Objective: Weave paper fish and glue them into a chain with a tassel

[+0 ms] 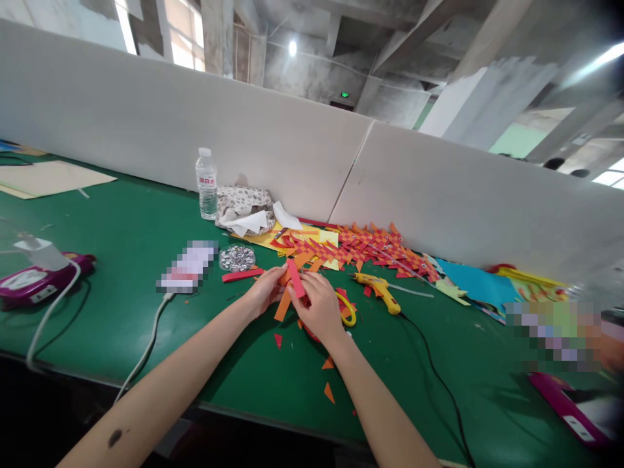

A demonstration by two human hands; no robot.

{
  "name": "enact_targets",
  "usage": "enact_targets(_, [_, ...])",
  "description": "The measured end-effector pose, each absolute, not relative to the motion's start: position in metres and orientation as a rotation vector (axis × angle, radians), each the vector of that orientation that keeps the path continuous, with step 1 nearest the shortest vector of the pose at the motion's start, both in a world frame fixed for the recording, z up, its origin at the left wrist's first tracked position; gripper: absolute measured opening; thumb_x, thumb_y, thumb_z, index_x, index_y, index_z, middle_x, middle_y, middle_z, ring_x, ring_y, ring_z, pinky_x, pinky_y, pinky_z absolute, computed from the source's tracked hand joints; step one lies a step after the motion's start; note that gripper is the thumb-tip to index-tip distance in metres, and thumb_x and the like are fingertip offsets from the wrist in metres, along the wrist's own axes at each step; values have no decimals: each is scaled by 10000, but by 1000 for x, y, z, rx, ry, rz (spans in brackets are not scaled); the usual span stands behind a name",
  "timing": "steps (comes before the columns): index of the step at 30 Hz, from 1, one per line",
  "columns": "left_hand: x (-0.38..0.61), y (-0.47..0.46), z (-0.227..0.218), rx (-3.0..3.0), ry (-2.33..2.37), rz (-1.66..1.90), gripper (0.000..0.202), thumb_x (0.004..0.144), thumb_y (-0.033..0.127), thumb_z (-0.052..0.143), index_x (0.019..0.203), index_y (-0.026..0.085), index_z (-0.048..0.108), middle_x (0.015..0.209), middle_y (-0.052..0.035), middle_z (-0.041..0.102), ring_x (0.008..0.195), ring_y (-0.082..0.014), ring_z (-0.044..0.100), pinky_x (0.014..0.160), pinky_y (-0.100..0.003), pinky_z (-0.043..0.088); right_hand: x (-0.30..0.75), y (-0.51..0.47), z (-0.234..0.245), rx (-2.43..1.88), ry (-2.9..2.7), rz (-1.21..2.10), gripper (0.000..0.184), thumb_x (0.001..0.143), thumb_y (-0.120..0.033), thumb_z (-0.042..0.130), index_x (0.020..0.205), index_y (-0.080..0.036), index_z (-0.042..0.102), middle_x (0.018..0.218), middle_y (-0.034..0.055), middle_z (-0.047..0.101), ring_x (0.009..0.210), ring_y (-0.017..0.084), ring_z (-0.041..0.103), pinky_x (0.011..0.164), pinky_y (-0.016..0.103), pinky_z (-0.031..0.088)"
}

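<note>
My left hand (267, 290) is closed on an orange paper strip (283, 304), which slants down toward me between my hands. A red paper strip (295, 279) lies across the orange one, pinched by my right hand (319, 304). Fingers partly hide where the strips meet. Beside my right wrist, a yellow loop handle (351, 309), seemingly of scissors, pokes out. More red strips (242, 275) lie left of my hands. Beyond them are woven red and orange paper fish (375, 247) in a pile. Small paper scraps (329, 392) are scattered near my right forearm.
A yellow glue gun (377, 289) with a black cord lies to the right. At left are a round dish of googly eyes (237, 257), a blurred phone (189, 268) on a cable, a water bottle (207, 185) and a purple power strip (43, 279). A white partition (273, 140) bounds the green table.
</note>
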State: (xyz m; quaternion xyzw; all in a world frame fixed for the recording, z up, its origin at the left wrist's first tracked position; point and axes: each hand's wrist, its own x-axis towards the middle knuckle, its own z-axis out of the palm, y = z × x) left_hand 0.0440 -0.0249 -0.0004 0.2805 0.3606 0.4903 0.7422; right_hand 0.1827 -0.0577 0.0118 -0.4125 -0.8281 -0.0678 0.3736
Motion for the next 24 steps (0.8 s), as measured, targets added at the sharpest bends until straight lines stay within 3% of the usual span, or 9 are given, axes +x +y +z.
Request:
enact_targets(7, [43, -26, 0, 614, 804, 1056, 212, 795, 355, 570, 797, 152, 630, 656, -6, 661, 493, -88, 589, 480, -184, 468, 181, -59, 11, -1064, -2087, -139, 166, 823, -264, 527, 914, -214, 656, 1025, 56, 673, 1072, 229, 547, 951, 417, 407])
enact_targets(17, [43, -24, -6, 658, 784, 1099, 161, 711, 280, 672, 802, 153, 633, 600, 14, 614, 460, -72, 560, 462, -163, 465, 182, -59, 12, -1032, -2094, -138, 166, 804, -216, 527, 931, -216, 634, 1041, 51, 667, 1075, 231, 541, 961, 424, 400])
enact_targets(24, [43, -25, -5, 684, 785, 1106, 205, 671, 299, 712, 794, 173, 608, 582, 44, 586, 418, -56, 531, 415, -151, 439, 183, -57, 9, -1036, -2082, -128, 293, 770, -259, 574, 1056, -196, 563, 1052, 96, 636, 1079, 244, 531, 959, 445, 397])
